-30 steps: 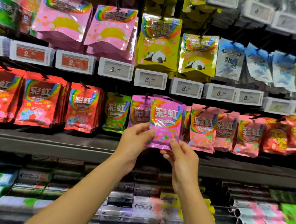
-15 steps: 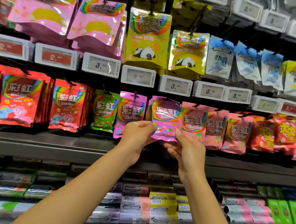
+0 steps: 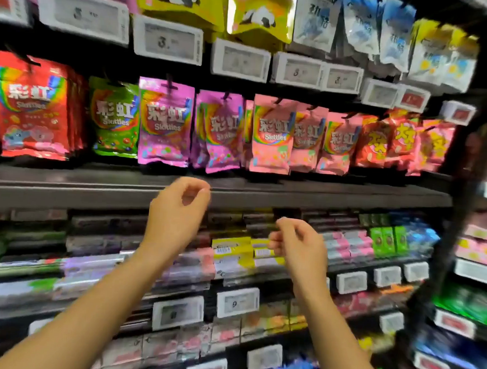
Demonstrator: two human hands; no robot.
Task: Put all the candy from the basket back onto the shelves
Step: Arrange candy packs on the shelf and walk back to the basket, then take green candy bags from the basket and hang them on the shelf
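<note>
The purple candy bag [image 3: 221, 131] hangs on its hook in the middle row, above both hands and not touching them. It sits between another purple bag [image 3: 165, 122] on its left and a pink bag [image 3: 272, 134] on its right. Further left hang a green bag [image 3: 113, 118] and a red bag [image 3: 32, 105].

The left hand [image 3: 177, 217] is just below the purple candy bag, in front of the dark shelf edge [image 3: 65, 193]. Its grip is released: the fingers are loosely curled, thumb and forefinger almost meeting, and they hold nothing. The right hand [image 3: 299, 249] is lower and to the right, well apart from the bags. Its grip is also released, the fingers hang loosely bent around nothing.

Behind the right hand lie yellow packs [image 3: 232, 248] on the lower shelf, and to its right stand green boxes [image 3: 388, 240]. White price tags [image 3: 167, 40] run along the rail above the hanging bags. Higher still hang yellow bags with a panda [image 3: 258, 14] and pale blue bags [image 3: 318, 17]. The picture is somewhat blurred.
</note>
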